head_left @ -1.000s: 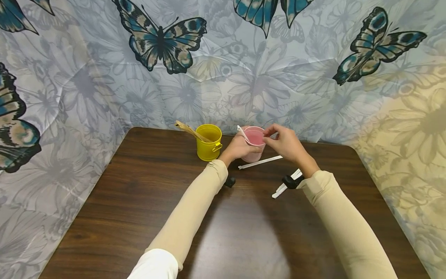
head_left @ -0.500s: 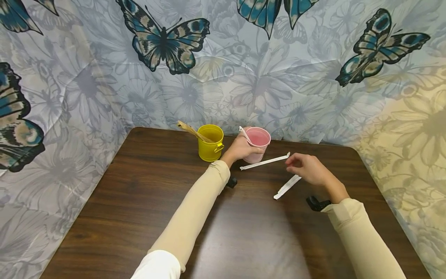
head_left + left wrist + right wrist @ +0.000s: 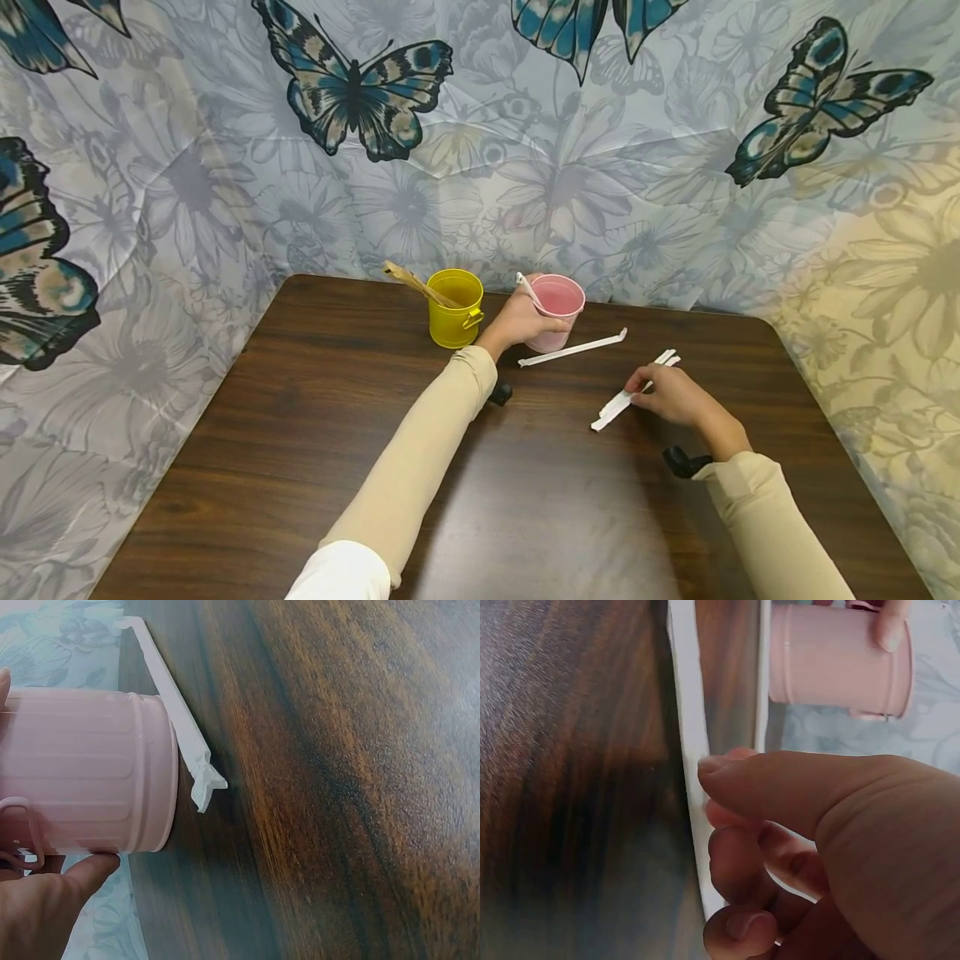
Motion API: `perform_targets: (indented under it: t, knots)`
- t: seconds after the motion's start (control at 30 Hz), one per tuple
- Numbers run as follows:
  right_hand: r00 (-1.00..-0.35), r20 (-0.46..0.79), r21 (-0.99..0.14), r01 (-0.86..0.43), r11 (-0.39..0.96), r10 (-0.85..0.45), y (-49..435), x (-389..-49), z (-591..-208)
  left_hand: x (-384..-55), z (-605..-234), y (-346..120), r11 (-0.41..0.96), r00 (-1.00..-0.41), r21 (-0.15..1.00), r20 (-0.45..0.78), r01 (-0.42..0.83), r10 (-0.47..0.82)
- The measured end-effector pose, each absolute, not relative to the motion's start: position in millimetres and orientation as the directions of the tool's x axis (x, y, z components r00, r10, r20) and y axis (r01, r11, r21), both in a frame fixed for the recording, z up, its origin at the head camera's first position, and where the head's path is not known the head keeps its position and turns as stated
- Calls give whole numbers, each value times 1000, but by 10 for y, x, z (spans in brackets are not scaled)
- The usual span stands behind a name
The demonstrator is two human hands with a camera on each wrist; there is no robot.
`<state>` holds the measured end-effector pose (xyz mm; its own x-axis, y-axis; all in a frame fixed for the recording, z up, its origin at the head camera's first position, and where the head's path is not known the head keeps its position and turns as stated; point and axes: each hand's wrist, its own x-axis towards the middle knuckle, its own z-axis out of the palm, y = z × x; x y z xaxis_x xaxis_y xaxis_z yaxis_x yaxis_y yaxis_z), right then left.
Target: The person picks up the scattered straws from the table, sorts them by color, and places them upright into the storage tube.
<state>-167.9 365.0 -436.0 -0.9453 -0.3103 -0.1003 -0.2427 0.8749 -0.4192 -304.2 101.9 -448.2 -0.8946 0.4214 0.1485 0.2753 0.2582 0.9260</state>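
the pink bucket point(image 3: 558, 301) stands upright at the back of the brown table point(image 3: 300, 417), and the left hand point(image 3: 517, 320) grips it, thumb curled round its near side. a white straw point(image 3: 529, 290) leans in the pink bucket, its top poking past the left rim. a single wrapped straw point(image 3: 573, 347) lies flat just in front of the bucket. a group of paper-wrapped straws point(image 3: 615, 406) lies to the right of the bucket and closer to the person; the right hand point(image 3: 678, 398) is at them, thumb and fingers bent, though i can't tell whether they pinch one. left of the bucket sits a yellow pail point(image 3: 450, 329) with wooden sticks point(image 3: 416, 284) leaning in it. behind the bucket hangs butterfly-printed cloth point(image 3: 555, 192).
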Motion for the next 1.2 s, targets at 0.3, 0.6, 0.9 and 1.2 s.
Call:
perform_targets:
  t: [0.3,0.6,0.9,1.2]
  knots:
    - [-934,-36,-384,-316,867,-356,3623,-1678,-4449,-3034,-4445,1018,247,-889,929,150,276,432]
    - [-905,69,-317,-418,851,-420,3567,-1715,-4551,-3052,-4476,1029,235,-898,934,153,268,412]
    - [-889,104,-301,-456,838,-446,3497,-1793,-4620,-3048,-4479,1021,260,-898,926,150,274,414]
    - [-893,48,-330,-437,837,-447,3443,-1855,-4613,-3038,-4473,1031,239,-895,933,149,268,421]
